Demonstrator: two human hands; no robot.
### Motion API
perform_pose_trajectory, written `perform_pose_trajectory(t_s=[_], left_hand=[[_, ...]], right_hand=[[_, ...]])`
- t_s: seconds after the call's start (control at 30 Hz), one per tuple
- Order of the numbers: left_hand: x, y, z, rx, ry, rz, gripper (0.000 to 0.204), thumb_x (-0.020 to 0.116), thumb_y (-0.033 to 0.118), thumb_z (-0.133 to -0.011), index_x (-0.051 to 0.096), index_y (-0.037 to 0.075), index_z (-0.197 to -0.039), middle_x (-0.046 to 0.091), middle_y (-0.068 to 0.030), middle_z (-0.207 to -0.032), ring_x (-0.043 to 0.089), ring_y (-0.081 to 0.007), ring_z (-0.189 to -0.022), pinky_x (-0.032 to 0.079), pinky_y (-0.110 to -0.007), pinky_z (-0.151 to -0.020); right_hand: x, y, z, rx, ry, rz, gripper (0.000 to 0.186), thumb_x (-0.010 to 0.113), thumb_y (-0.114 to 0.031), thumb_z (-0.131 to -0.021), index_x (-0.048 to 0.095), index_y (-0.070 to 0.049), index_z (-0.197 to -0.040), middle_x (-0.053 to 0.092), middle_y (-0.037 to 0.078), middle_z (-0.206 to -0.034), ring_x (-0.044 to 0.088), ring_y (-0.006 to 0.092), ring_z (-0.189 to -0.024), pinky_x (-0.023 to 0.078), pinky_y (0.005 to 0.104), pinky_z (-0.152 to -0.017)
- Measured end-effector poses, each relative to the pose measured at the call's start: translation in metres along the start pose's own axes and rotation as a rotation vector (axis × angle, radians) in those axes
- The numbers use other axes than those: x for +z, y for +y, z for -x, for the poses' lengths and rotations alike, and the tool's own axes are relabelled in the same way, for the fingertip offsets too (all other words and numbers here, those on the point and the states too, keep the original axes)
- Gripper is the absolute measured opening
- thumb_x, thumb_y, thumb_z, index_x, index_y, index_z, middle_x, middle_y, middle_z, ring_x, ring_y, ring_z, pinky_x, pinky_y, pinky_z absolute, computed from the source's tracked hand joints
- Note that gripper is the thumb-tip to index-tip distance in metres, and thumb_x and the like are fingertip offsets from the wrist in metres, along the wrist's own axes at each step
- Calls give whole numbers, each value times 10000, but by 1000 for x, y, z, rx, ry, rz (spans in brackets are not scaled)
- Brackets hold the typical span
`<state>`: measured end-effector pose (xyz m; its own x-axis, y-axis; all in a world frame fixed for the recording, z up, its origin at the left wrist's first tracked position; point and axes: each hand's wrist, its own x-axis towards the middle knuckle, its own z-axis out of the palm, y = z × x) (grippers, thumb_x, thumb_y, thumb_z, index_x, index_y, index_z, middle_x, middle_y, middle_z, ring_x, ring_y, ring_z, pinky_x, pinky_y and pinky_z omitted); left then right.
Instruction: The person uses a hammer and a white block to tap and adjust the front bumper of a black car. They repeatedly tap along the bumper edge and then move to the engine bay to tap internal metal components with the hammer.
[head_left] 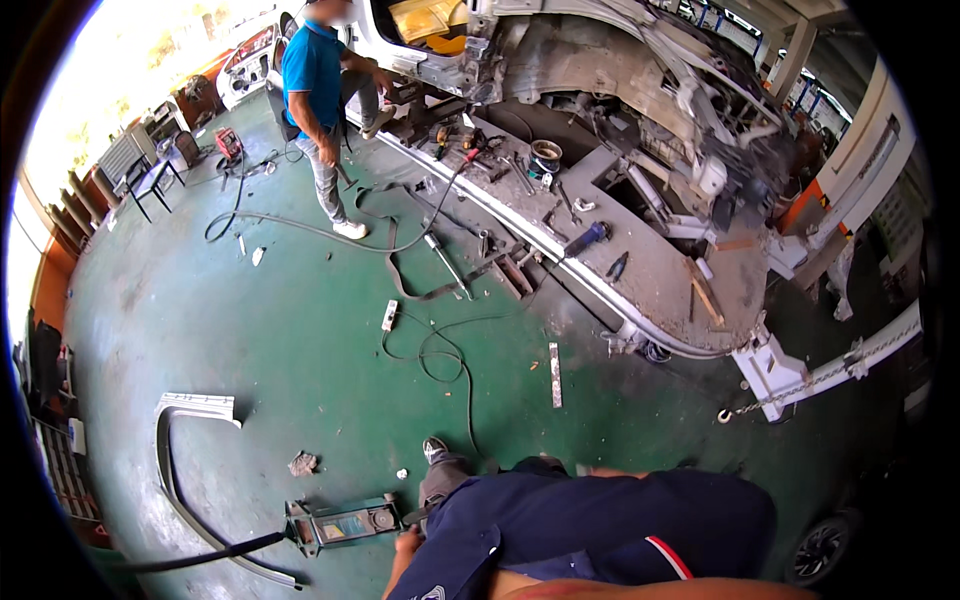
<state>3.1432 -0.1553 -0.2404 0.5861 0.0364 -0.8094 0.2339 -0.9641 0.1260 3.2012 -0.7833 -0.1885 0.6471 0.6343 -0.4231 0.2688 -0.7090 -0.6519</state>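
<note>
My left hand (pixel 407 541) is low in the picture, beside the right end of a green floor jack (pixel 352 522). Its fingers look curled, next to a small dark piece; what they hold is too small to make out. The jack lies low on the green floor, its long black handle (pixel 215 556) reaching left. My navy sleeve and shirt fill the bottom middle, and my right hand does not show. One of my shoes (pixel 434 449) stands just beyond the jack.
A curved metal panel strip (pixel 166 470) lies left of the jack. A black cable (pixel 455 350) with a white power socket (pixel 390 316) loops over the floor. Ahead, a stripped car body (pixel 600 75) sits above a tool-strewn platform (pixel 650 275). A person in a blue shirt (pixel 312 85) stands far left, holding a hammer.
</note>
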Motion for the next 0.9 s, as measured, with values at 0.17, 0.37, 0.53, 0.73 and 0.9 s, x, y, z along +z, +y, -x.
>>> perform_pose_trajectory(t_s=[0.17, 0.37, 0.53, 0.73, 0.9], left_hand=[[-185, -56, -72, -146, 247, 809, 360, 648, 355, -978, 568, 94, -1213, 716, -148, -939, 702, -296, -735, 517, -407, -590], [-367, -82, -155, -349, 423, 1663, 326, 620, 347, -1019, 573, 70, -1184, 710, -134, -927, 683, -256, -688, 485, -342, -525], [-425, -58, -194, -406, 350, 1609, 316, 594, 363, -1015, 591, 76, -1147, 735, -136, -976, 715, -257, -736, 512, -369, -556], [-434, -30, -202, -345, 188, 1118, 333, 633, 357, -981, 610, 87, -1175, 739, -133, -968, 720, -271, -759, 536, -378, -600], [-475, -28, -239, -236, 186, 557, 357, 665, 353, -953, 626, 96, -1197, 742, -131, -962, 725, -282, -777, 557, -385, -637]], right_hand=[[6, -31, -59, 845, -119, -215, 307, 669, -310, -895, 723, -10, -852, 684, 138, -700, 655, 293, -583, 498, 478, -570], [-83, -28, -225, 1021, 12, -460, 281, 658, -284, -908, 706, -15, -842, 655, 141, -675, 629, 284, -546, 462, 474, -515], [-217, 8, -401, 1104, 287, -1092, 188, 645, -144, -918, 648, -34, -766, 548, 84, -606, 473, 209, -442, 359, 383, -411], [-389, 25, -554, 1003, 337, -1124, 159, 661, -139, -919, 640, -12, -824, 542, 56, -595, 476, 177, -443, 360, 358, -407], [-488, 25, -612, 820, 529, -1153, 113, 651, -149, -947, 617, -63, -880, 568, 38, -678, 476, 150, -478, 375, 320, -432]])
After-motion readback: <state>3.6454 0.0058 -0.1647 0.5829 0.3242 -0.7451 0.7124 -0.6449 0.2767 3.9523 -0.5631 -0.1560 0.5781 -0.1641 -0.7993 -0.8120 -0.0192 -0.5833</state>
